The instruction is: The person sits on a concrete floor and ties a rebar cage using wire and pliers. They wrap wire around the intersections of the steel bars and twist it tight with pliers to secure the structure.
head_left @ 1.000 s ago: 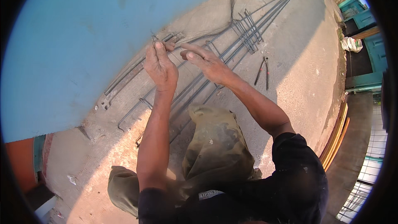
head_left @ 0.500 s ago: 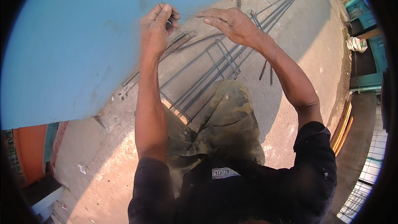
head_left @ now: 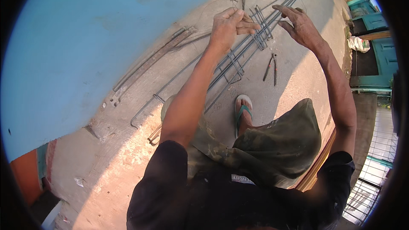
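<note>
My left hand (head_left: 232, 24) is pinched, thumb against forefinger, on a thin wire (head_left: 232, 1) whose small bent end sticks up above the fingers. Its other fingers point to the right. Off to the right, my right hand (head_left: 299, 24) is raised with thumb and forefinger apart, and I see nothing held in it. Below both hands a cage of steel reinforcing bars (head_left: 232, 62) with bent stirrups (head_left: 260, 27) lies on the concrete. Pincers with red handles (head_left: 271, 69) rest on the ground to the right of the bars.
A blue wall (head_left: 76, 59) rises at the left. Beside its foot lie a rusty bar (head_left: 155, 57) and other rods. My sandalled foot (head_left: 243, 110) stands near the cage. Wooden strips (head_left: 317, 166) lie at the right, and a white sack (head_left: 358, 44) sits by the teal gate (head_left: 377, 25).
Both hands have moved to the right over the bars. The right hand's fingers have spread. My leg has swung right, and the sandalled foot and the pincers have come into sight.
</note>
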A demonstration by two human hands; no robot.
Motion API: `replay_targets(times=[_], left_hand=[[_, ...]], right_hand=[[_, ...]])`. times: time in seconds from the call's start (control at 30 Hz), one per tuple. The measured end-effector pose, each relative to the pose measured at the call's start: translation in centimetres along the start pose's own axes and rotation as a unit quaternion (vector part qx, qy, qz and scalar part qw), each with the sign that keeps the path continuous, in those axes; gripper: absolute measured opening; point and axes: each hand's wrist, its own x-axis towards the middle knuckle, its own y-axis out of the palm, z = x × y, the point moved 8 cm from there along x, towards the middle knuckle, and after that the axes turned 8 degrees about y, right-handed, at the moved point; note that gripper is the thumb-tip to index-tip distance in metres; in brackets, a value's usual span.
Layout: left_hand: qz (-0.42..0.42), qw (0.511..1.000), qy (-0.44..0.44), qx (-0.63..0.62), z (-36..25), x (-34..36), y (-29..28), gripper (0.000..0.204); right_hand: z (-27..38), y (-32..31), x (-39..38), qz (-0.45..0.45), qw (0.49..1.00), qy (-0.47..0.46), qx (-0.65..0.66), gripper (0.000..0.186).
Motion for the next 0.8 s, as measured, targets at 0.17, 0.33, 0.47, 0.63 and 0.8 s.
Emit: replay_targets(times=[0.17,0.33,0.47,0.63,0.8], left_hand=[[0.041,0.974,-0.176,0.136,13.8,1.4,0.3,0.030],[-0.065,0.834,-0.207,0.507,22.9,-1.8,-10.7,0.047],[-0.193,0.820,-0.219,0.493,28.3,-4.5,-18.6,0.041],[-0.244,0.903,-0.182,0.304,33.1,-4.2,-20.4,0.028],[-0.350,0.893,-0.177,0.222,27.6,-6.3,-20.0,0.024]], right_hand=[[-0.2,15.8,-4.3,0.166,0.895,0.189,0.368,0.044],[-2.5,32.7,-5.5,0.167,0.869,0.227,0.406,0.027],[2.3,39.6,-3.6,0.190,0.838,0.187,0.475,0.023],[1.7,42.4,-1.9,0.241,0.769,0.191,0.561,0.017],[2.4,41.9,-2.8,0.245,0.742,0.233,0.579,0.018]])
